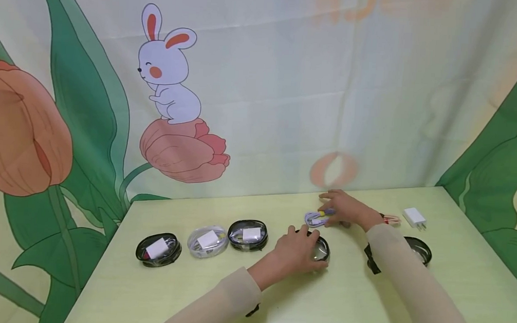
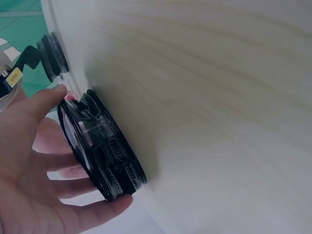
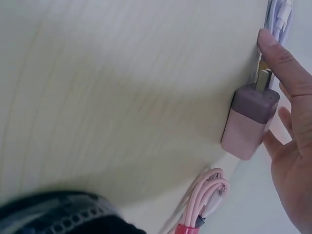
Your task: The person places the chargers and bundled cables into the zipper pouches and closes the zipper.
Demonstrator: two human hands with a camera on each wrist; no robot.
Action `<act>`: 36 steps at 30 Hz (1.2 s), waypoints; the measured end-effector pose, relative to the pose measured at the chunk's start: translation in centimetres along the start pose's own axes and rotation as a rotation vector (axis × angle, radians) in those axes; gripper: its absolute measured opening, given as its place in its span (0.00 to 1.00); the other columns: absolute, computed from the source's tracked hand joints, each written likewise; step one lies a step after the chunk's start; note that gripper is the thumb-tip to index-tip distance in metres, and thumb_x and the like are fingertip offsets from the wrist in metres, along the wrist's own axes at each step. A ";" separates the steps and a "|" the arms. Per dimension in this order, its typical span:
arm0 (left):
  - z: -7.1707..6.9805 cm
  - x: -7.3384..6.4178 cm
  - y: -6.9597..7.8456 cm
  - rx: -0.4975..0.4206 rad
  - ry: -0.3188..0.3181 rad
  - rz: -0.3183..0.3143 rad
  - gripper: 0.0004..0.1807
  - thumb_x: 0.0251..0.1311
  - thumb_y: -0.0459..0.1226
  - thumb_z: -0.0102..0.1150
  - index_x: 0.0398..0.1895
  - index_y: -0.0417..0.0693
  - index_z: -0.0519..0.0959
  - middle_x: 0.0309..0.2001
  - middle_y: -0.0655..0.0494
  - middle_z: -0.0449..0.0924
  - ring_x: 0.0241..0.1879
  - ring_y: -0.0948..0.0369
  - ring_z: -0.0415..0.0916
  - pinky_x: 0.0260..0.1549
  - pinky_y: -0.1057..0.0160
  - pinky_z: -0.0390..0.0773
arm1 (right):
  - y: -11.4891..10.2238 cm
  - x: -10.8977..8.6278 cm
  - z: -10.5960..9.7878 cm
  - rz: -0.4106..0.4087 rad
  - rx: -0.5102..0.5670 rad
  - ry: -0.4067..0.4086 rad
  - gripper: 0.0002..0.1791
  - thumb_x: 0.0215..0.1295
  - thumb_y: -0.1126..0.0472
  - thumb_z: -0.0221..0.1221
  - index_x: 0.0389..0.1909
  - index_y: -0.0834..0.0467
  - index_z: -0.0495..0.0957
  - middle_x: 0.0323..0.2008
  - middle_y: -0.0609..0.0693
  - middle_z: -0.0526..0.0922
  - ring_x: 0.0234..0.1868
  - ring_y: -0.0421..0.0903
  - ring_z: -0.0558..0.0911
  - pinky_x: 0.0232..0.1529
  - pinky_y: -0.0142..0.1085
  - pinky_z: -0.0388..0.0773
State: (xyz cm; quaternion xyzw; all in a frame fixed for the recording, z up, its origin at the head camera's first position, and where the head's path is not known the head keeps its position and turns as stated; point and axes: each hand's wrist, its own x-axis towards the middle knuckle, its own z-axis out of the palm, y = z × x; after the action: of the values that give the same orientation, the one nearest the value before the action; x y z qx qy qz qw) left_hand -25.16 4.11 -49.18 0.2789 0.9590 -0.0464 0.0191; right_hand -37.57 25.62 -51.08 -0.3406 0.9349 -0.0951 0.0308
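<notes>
The pink charger [image 3: 248,126] points lengthwise, prongs [image 3: 263,80] first, toward the lilac cable [image 3: 282,18]

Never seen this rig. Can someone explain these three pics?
No robot here: a person works bare-handed, wearing three cameras. The widest picture is from the head, looking forward and down; the others are from the left and right wrists. On the table, at the left, lie three cases with white chargers inside. The left hand grips a black case. The right hand is at a purple cable; I can't tell whether it grips it. Near it are a pink charger, a pink cable and, farther right, a loose white charger. Another case is partly hidden by the right sleeve.
</notes>
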 end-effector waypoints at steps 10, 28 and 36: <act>0.0 -0.1 -0.2 -0.003 0.051 -0.013 0.44 0.55 0.73 0.58 0.66 0.56 0.70 0.62 0.51 0.74 0.47 0.48 0.80 0.37 0.53 0.82 | 0.2 0.2 0.2 -0.012 -0.009 0.113 0.20 0.54 0.52 0.76 0.44 0.59 0.89 0.68 0.66 0.71 0.71 0.73 0.62 0.70 0.65 0.55; 0.4 -0.1 -0.3 -0.057 0.080 0.019 0.42 0.55 0.70 0.63 0.62 0.53 0.70 0.58 0.49 0.73 0.42 0.49 0.78 0.27 0.58 0.81 | -0.3 0.2 -0.8 0.109 0.213 0.008 0.12 0.62 0.58 0.71 0.46 0.55 0.87 0.35 0.47 0.87 0.26 0.38 0.77 0.37 0.37 0.78; 0.3 0.0 -0.2 -0.076 0.094 0.011 0.42 0.54 0.69 0.64 0.63 0.52 0.70 0.56 0.50 0.73 0.43 0.49 0.77 0.26 0.58 0.81 | -0.3 0.0 -1.6 0.069 0.162 0.048 0.12 0.63 0.61 0.70 0.47 0.57 0.88 0.39 0.49 0.89 0.37 0.43 0.81 0.45 0.43 0.80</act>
State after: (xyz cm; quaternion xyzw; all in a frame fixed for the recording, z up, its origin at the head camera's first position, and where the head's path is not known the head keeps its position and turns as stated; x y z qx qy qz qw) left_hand -25.32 3.90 -49.46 0.2853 0.9583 0.0033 -0.0150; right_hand -37.58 25.64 -49.50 -0.3022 0.9358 -0.1773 0.0388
